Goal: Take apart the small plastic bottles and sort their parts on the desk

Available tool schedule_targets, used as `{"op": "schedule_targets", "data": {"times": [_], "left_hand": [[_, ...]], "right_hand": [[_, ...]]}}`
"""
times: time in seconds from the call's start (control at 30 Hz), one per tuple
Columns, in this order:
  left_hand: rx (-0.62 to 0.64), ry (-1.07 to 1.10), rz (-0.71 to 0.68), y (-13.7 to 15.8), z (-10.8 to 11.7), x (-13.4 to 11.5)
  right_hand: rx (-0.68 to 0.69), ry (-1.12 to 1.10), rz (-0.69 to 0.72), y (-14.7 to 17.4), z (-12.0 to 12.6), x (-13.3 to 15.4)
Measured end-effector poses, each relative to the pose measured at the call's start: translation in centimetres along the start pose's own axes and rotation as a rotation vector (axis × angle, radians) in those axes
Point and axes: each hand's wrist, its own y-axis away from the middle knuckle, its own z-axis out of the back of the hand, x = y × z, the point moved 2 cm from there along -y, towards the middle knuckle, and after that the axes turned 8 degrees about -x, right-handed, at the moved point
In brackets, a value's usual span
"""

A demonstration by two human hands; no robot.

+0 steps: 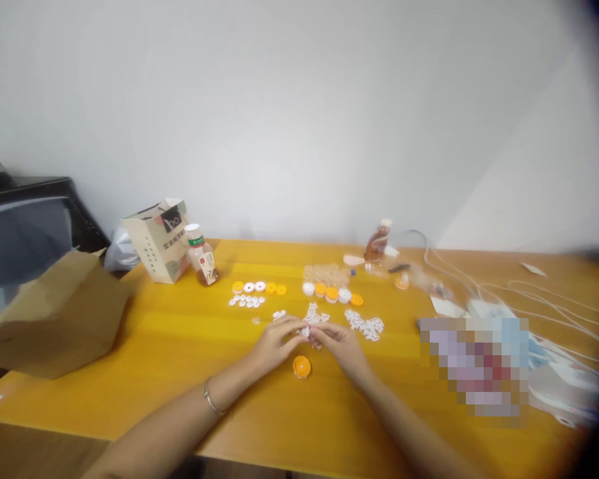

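My left hand [278,342] and my right hand [343,347] meet over the middle of the table, fingertips pinched round a small white piece [305,330]. Its exact kind is too small to make out. Just below them sits a round orange-and-white part [302,367], hollow side up. Beyond my fingers lie a heap of flat white pieces [313,311] and, to the right, another pile of white pieces [364,324]. A row of orange and white rings [259,287] stands left, with small white discs [247,302] in front. More orange and white round parts [332,294] line up behind the hands.
Clear plastic cups [329,273] stand behind the round parts. At back left are a printed paper bag [160,246] and a labelled bottle [201,256]; a brown paper bag [54,319] covers the left edge. A brown bottle [378,243] and white cables [459,273] occupy the right.
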Motion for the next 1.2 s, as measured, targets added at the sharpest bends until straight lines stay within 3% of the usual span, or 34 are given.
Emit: {"op": "schedule_targets", "data": {"times": [0.23,0.6,0.8,1.03,1.2], "left_hand": [[0.07,-0.227,-0.242,0.9,-0.6,0.6],[0.032,-0.247,-0.301,1.1,-0.8,0.0],[-0.01,-0.145,-0.182,0.8,-0.5,-0.2],[-0.081,0.144,0.076,0.6,-0.7,0.9],[-0.042,0.292,0.228,0.8,-1.3,1.5]], "right_hand": [[-0.053,0.036,0.014,0.4,-0.3,-0.4],[-0.091,0.036,0.08,0.7,-0.6,-0.6],[-0.122,0.013,0.031,0.4,-0.2,-0.6],[-0.115,-0.105,-0.087,0.3,-0.3,-1.0],[-0.131,-0.121,-0.105,0.3,-0.3,-1.1]]}}
